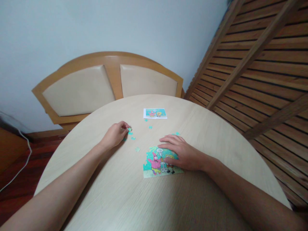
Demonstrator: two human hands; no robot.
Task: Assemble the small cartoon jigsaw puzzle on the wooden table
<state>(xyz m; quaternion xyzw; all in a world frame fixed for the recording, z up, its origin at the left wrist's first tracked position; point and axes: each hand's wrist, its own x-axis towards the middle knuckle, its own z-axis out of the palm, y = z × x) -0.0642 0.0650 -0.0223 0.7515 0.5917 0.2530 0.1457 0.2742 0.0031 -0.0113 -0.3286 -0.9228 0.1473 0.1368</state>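
A partly joined jigsaw puzzle [156, 166] with a pink starfish figure lies on the table, its upper left edge uneven. My right hand [181, 152] rests over its right side, fingers spread, covering part of the picture. Left of the puzzle and farther back, my left hand [117, 133] pinches a small puzzle piece [130, 129] between thumb and fingertips. Several loose teal pieces [133, 138] lie close to that hand. One pale piece [137, 149] sits between my left hand and the puzzle. Another teal piece [177, 133] shows just beyond my right fingers.
A printed reference picture [155, 113] lies toward the far side of the round wooden table [108, 199], with two loose pieces in front of it. Behind stands a bench with padded backrest panels [81, 91]. Wooden slats [240, 70] rise at the right, and a white cable [26, 154] hangs at left.
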